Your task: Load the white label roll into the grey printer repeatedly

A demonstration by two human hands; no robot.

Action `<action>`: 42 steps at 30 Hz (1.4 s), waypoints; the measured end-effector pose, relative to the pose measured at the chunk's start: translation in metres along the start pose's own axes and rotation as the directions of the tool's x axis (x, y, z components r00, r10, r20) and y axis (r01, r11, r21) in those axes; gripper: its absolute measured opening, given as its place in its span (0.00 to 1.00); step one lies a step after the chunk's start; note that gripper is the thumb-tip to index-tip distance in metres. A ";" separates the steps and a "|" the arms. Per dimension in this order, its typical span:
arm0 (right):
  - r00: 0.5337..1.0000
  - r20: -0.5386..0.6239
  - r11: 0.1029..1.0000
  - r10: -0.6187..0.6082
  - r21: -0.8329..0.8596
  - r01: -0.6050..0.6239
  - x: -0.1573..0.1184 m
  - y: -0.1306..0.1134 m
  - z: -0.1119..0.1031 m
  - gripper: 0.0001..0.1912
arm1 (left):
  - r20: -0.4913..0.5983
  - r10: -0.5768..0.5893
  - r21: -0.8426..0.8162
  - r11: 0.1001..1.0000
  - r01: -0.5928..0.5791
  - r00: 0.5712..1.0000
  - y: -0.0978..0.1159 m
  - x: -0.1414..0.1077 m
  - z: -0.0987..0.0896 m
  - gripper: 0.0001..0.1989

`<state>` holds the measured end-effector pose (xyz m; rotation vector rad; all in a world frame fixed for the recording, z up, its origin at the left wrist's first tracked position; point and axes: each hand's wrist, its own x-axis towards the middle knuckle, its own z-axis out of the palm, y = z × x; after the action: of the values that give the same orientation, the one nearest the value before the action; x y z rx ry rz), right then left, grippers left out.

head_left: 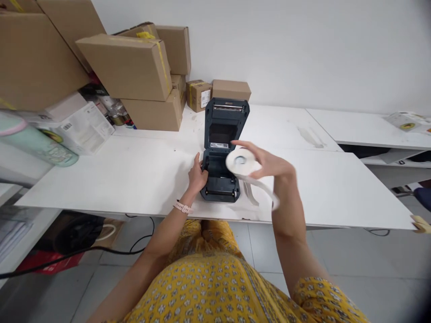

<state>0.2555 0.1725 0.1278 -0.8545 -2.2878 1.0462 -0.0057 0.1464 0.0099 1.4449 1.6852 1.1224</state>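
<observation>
A dark label printer (220, 188) stands on the white table with its lid (226, 119) raised. My left hand (197, 175) grips the left side of its base, thumb over the edge. Above the right part of the open compartment, my right hand (267, 160) holds a white paper roll (239, 162), fingers spread around its right side. A loose strip of paper (267, 192) hangs from the roll toward my right wrist. The roll is slightly blurred and tilted, with its core facing up.
Cardboard boxes (124, 67) are stacked at the back left, with smaller ones (230, 89) behind the printer. A green bottle (40, 143) lies at the left beside a white box (84, 128). The white table (134, 179) has its front edge near my body.
</observation>
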 end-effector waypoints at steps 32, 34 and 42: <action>0.808 -0.472 0.936 0.351 0.154 -0.317 -0.149 -0.017 0.099 0.18 | 0.001 -0.026 -0.055 0.998 0.026 1.000 -0.012 0.008 0.004 0.39; 0.740 -0.527 0.891 0.419 0.082 -0.446 -0.143 -0.013 0.114 0.24 | 0.002 -0.028 -0.064 0.998 0.028 1.000 -0.013 0.008 0.004 0.39; 0.564 -0.545 0.770 0.620 0.562 -0.302 -0.128 0.044 0.138 0.31 | -0.007 0.002 -0.092 0.996 -0.003 1.000 -0.013 0.009 0.005 0.38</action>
<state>0.2704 0.0371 -0.0094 -1.4313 -1.1272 1.0878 -0.0086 0.1554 -0.0035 1.3880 1.6154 1.1911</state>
